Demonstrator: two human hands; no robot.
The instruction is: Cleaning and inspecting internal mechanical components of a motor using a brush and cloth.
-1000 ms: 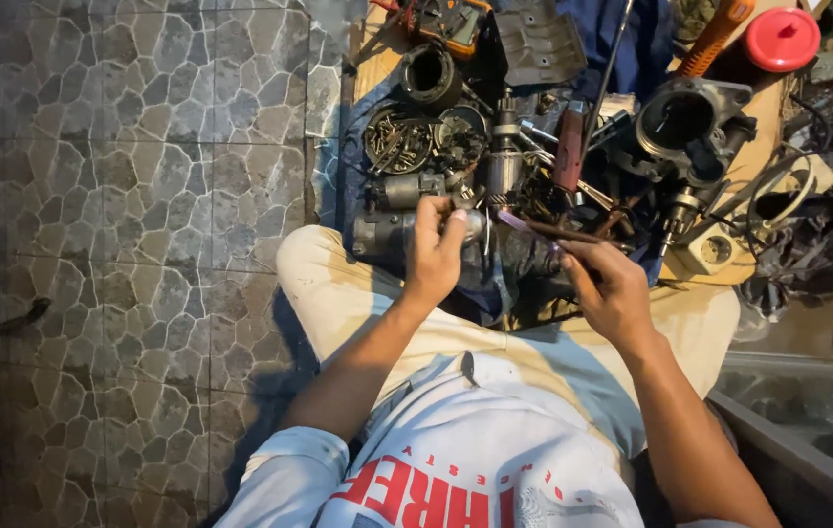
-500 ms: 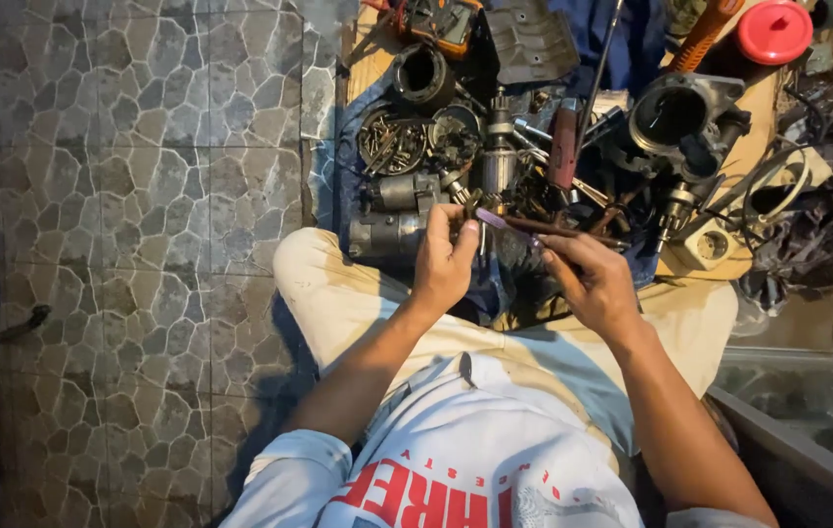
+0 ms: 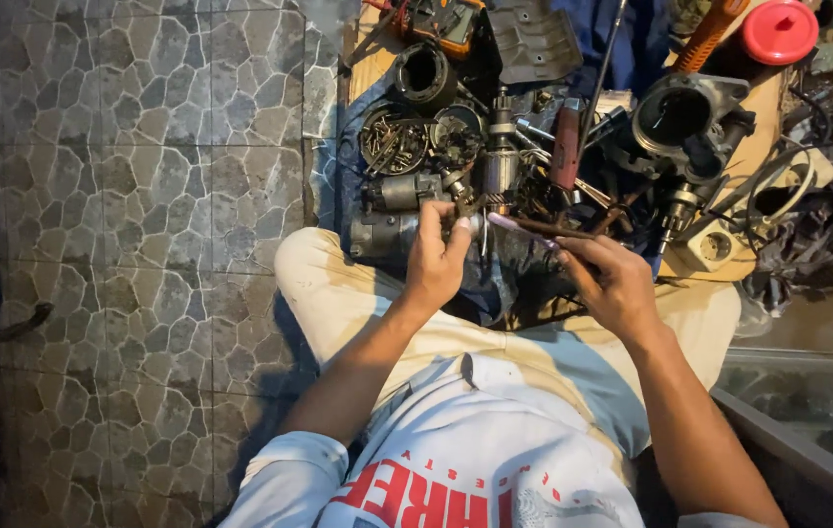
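My left hand is closed around a small dark metal part held above my knees. My right hand grips a thin screwdriver-like tool whose tip points left at that part. Both hands hover over a cluttered pile of greasy machine parts: a grey cylindrical motor body, a wound armature and a round tin of screws. I am sitting with beige trousers folded under the work.
A large metal housing, a red lid, an orange-handled tool, a yellow meter and tangled cables crowd the wooden board. Patterned stone tiles lie to the left. A glass case stands at the right.
My hands stay together on the small part; the tool in my right hand has shifted slightly toward it. The view has drifted a little.
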